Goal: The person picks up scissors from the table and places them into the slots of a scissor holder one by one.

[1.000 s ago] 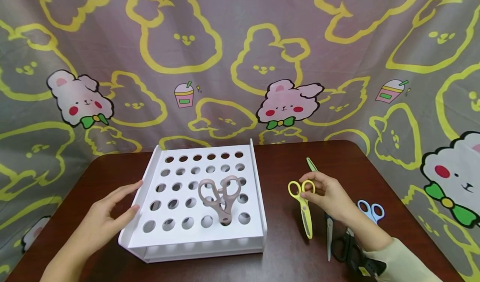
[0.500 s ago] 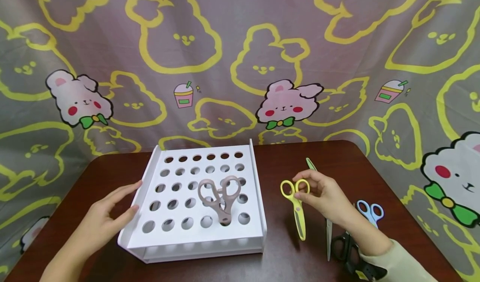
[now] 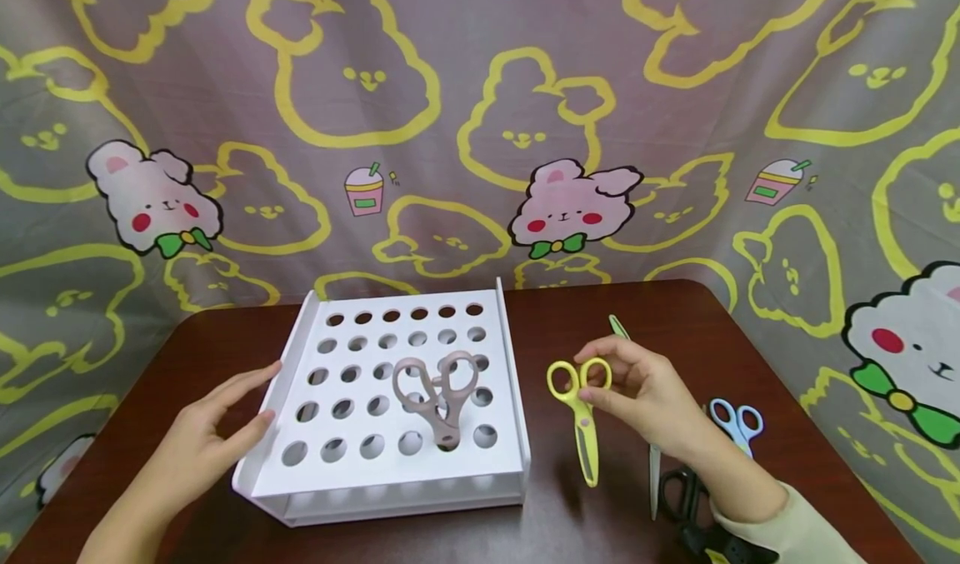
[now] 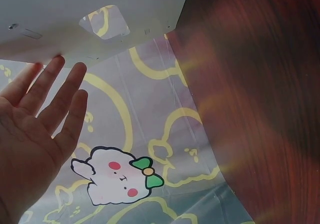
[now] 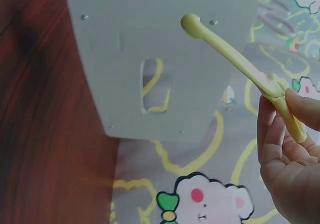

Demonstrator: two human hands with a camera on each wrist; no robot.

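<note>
Yellow scissors [image 3: 585,431] hang blades down from my right hand [image 3: 648,393], which pinches them by one handle ring. In the right wrist view the yellow scissors [image 5: 235,57] stand before the rack's side panel [image 5: 185,84]. A white rack [image 3: 360,485] with rows of round holes stands left of them. Brownish-grey scissors [image 3: 447,422] sit upright in a front-row hole, handles up. My left hand [image 3: 191,439] has its fingers extended at the rack's left side, fingertips touching it. In the left wrist view the left hand [image 4: 37,134] lies below that side panel [image 4: 55,29].
Blue-handled scissors [image 3: 737,422] and black-handled scissors [image 3: 693,506] lie on the dark wooden table [image 3: 570,314] at right. A green tip [image 3: 617,326] shows behind the right hand, and a metal blade [image 3: 654,481] below it. A patterned curtain [image 3: 442,72] hangs around the table.
My right hand has carried the yellow scissors leftward, nearer the rack. The left hand and the rack stay about where they were.
</note>
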